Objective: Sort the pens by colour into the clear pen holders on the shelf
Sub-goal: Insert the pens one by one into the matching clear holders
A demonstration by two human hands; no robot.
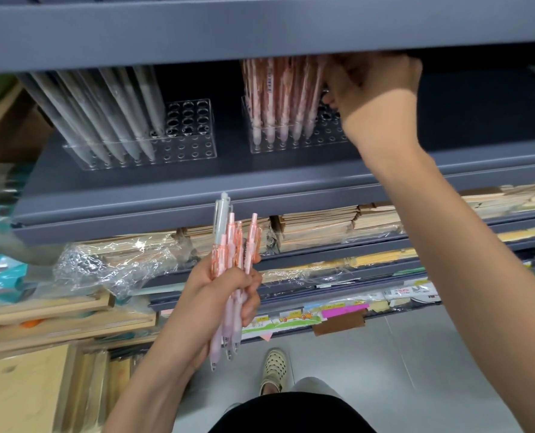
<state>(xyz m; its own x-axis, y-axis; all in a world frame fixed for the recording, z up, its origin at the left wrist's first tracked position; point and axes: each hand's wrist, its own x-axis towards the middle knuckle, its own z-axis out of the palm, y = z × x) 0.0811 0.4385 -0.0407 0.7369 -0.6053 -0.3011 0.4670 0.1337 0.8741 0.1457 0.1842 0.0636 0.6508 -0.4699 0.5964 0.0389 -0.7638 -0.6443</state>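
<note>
My left hand (228, 295) grips a bunch of pens (233, 260), several pink and one grey, below the shelf front. Two clear pen holders stand on the grey shelf (197, 179). The left holder (185, 142) carries several grey pens (116, 110) on its left side, and its right holes are empty. The right holder (332, 139) carries several pink pens (278, 98). My right hand (372, 82) reaches under the upper shelf to the right end of the pink row, fingers curled by a pink pen. Whether it holds that pen is hidden.
The upper shelf edge (260, 29) hangs low over the holders. Below are stacks of brown notebooks (316, 226), crumpled plastic wrap (110, 264) and sticky notes (344, 310). Wooden boxes (41, 320) stand at the lower left. My shoe (274, 367) is on the grey floor.
</note>
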